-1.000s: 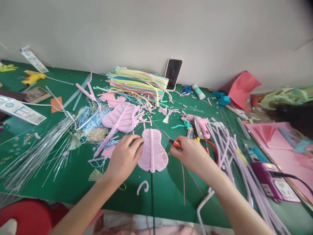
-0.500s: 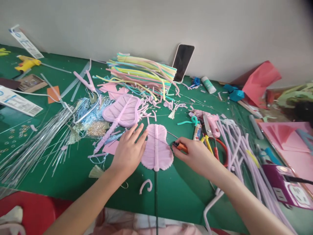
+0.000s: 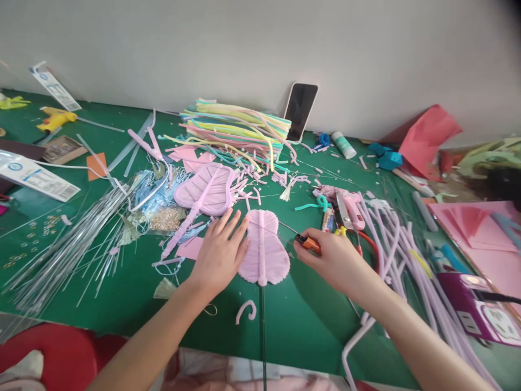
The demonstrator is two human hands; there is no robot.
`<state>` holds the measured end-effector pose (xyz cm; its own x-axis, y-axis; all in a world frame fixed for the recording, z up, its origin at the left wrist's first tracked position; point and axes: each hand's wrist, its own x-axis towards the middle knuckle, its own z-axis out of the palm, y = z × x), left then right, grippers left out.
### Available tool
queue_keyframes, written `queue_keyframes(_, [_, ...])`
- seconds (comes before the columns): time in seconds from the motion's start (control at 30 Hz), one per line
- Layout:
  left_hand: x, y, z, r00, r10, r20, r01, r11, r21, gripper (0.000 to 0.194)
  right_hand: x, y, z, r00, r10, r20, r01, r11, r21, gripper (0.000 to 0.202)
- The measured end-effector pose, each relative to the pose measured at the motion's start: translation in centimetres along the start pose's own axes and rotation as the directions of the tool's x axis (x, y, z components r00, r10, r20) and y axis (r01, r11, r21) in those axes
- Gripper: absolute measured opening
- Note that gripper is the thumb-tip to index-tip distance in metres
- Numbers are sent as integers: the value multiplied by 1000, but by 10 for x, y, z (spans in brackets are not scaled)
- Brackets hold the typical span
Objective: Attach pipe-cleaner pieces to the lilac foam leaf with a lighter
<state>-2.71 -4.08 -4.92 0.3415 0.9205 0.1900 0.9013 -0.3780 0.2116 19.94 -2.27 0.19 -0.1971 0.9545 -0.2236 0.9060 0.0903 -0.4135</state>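
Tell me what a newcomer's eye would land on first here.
Probably the bundle of yellow, pink and teal fuzzy stems, bright at the back of the green table beside a propped-up phone. Next, the ruffled lilac piece near the middle: the left hand is spread at its left edge, and the right hand holds what looks like an orange lighter to its right.
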Motion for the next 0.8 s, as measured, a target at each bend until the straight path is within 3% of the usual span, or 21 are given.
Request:
queue_keyframes(0.3, [1,-1,-1,999,-13,-52,9,996,-87,47,-9,10,5,995,97,-34,-95,995,42,18])
queue_keyframes(0.47, [1,-1,-2,992,23,-121,-38,992,-122,37,-14,7,4,995,96,-16,-97,992,-81,23])
queue_keyframes(0.63, [1,-1,-5,979,13,-204,-42,990,-135,28,3,2,-1,989,73,-129,-103,964,-245,22])
queue_keyframes(0.8, [1,-1,-6,977,-1,-212,-32,988,-152,25,23,2,5,994,55,-92,-80,954,-290,12])
